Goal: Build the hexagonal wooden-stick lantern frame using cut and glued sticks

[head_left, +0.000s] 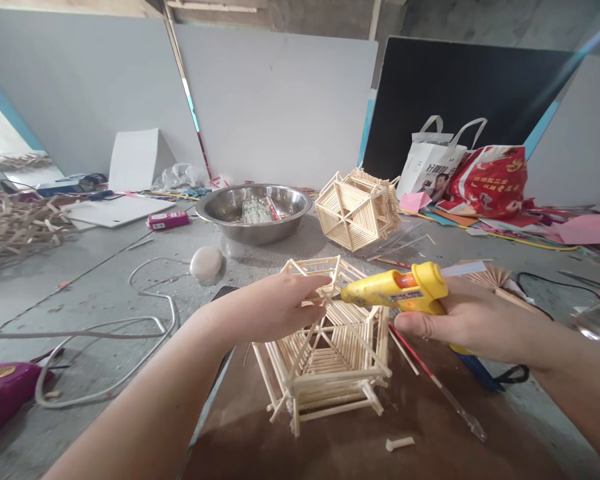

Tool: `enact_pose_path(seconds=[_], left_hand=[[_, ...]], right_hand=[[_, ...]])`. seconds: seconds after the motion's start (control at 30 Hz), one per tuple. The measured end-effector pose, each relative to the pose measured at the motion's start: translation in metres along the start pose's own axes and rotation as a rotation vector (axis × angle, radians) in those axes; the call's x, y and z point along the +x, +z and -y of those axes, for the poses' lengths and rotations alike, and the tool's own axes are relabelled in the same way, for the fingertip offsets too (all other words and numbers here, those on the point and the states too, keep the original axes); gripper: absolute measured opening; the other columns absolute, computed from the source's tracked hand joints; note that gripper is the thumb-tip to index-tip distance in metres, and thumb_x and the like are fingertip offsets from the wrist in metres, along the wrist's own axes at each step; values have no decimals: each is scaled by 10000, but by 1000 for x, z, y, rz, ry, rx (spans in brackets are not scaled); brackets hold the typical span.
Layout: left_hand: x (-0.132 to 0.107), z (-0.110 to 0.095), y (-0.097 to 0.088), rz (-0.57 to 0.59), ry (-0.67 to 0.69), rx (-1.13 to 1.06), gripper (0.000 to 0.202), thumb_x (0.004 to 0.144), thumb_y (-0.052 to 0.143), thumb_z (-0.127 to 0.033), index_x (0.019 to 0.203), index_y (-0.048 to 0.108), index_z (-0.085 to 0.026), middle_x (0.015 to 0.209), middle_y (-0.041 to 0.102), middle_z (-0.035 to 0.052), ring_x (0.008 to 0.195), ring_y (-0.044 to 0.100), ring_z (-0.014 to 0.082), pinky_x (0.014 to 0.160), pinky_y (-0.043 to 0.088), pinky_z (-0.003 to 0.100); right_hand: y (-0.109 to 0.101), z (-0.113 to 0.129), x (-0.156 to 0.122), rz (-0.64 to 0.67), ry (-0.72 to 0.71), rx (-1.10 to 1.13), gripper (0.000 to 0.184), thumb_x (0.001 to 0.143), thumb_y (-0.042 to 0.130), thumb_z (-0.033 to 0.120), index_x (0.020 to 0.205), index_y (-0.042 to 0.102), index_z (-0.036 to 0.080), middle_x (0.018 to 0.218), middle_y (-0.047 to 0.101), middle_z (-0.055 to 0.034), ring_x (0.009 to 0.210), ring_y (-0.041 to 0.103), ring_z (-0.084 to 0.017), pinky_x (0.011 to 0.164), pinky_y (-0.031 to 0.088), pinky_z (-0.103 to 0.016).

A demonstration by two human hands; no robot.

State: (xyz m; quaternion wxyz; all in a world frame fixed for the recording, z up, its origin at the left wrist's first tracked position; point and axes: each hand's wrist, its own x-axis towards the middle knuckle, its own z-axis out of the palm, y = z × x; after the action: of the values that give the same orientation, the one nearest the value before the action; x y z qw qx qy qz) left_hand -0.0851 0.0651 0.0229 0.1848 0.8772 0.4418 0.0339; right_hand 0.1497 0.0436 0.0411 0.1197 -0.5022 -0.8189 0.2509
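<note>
A six-sided frame of pale wooden sticks (330,380) stands on a brown board (350,447). My right hand (473,313) grips a yellow hot glue gun (400,290), a clear glue stick sticking out of its back end. Its nozzle points left and meets the upper part of the frame, close to my left fingertips. My left hand (280,300) reaches over the frame's left side, with its fingers closed at a stick joint there. Whether a loose stick is between those fingertips is hidden. A short stick piece (400,443) lies on the board in front.
Behind the frame are a finished-looking stick lantern shape (355,210) and a steel basin (255,230) holding packets. A white cable (165,313) and round white object (207,263) lie left. Bags (485,180) and coloured paper lie back right. A red-and-clear tube (437,383) lies right.
</note>
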Motion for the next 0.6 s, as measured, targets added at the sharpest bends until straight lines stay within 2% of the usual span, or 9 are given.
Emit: enact_pose_path(seconds=[0.2, 0.47, 0.6], left_hand=[[0, 0, 0, 13, 3, 14, 332, 813, 365, -317, 1127, 438, -236, 773, 599, 13, 627, 529, 140, 559, 377, 257], [1, 1, 0, 12, 2, 9, 328, 807, 376, -309, 1123, 437, -246, 795, 601, 8, 647, 537, 143, 562, 377, 254], [0, 1, 1, -8, 23, 0, 309, 806, 382, -300, 1099, 457, -234, 772, 598, 4, 630, 534, 130, 553, 376, 240]], right_hand=[[3, -6, 1, 9, -35, 27, 318, 729, 484, 479, 965, 595, 298, 881, 652, 37, 799, 589, -196, 729, 462, -277], [0, -2, 2, 23, -28, 44, 348, 725, 475, 490, 994, 593, 304, 894, 653, 26, 815, 588, -220, 741, 469, -325], [2, -7, 1, 8, -10, 29, 296, 727, 482, 456, 954, 613, 318, 731, 654, 28, 745, 594, -210, 717, 470, -323]])
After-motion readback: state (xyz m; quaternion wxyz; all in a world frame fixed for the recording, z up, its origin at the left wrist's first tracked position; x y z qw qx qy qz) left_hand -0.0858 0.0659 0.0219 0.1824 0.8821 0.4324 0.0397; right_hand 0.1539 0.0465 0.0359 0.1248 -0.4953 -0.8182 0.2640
